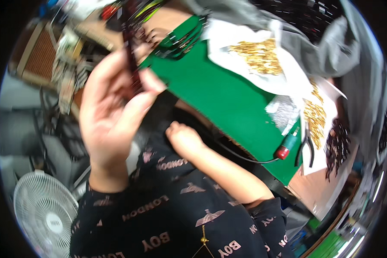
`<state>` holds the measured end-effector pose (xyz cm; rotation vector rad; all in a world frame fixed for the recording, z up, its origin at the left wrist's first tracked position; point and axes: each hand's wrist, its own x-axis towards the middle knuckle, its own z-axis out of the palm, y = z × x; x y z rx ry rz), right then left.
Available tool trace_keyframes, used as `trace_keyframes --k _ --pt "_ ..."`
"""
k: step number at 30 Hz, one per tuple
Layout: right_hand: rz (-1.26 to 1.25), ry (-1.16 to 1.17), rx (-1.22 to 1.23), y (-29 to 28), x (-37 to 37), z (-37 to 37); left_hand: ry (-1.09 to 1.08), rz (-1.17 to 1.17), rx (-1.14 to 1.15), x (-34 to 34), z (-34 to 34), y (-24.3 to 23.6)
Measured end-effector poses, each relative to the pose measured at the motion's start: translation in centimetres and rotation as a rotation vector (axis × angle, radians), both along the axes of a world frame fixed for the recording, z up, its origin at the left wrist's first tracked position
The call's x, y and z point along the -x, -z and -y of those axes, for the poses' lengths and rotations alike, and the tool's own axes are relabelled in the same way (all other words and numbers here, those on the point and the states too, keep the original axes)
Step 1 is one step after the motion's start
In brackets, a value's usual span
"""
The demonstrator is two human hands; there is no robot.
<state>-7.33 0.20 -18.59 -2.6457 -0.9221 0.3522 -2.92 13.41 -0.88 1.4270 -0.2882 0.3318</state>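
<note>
My left hand [114, 103] is raised at the left, closed around a long, thin, dark reddish-brown piece [130, 51]. The piece stands nearly upright between thumb and fingers and is blurred, so its exact kind is unclear. Low at the table's near edge is my right hand [182, 138], its fingers curled in over my dark clothing. Whatever it may hold is hidden. A green-topped table [193, 81] lies just beyond both hands. Past the raised hand, dark glossy strips [180, 43] lie in a loose heap on it.
On white paper [221, 51] rest many small gold pieces [260, 56]. Silver pieces [284, 112], a teal-and-red corded hand tool [288, 144], pliers [306, 146] and a dark brown pile [337, 148] sit at the right. A fan [47, 210] stands lower left.
</note>
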Motion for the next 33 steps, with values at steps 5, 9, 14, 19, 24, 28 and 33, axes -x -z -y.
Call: trace_keyframes --k 5,9,14,19,24,28,33 --pt "-0.148 0.005 -0.212 -0.4 -0.7 2.7 0.036 0.010 -0.146 0.0 0.2 -1.2" --pt "-0.038 0.156 -0.807 -8.2 0.7 6.9 0.185 0.016 -0.135 -0.4 3.1 -0.9" --pt "-0.522 0.704 -1.637 -16.1 2.5 14.6 0.562 0.002 -0.216 0.0 8.0 0.1" --pt "-0.327 0.581 -1.739 -16.8 2.3 16.3 0.744 -0.095 -0.328 0.1 11.8 -1.4" --pt "-0.285 0.576 -1.574 -17.0 1.9 16.6 0.702 0.002 -0.439 0.0 12.8 -1.9" --pt "-0.426 0.636 -1.605 -17.6 1.7 16.8 0.692 0.018 -0.558 -0.1 12.9 -2.2" --pt "-0.367 0.657 -1.369 -17.1 0.8 17.6 0.606 0.271 -0.549 -0.5 13.5 -1.7"
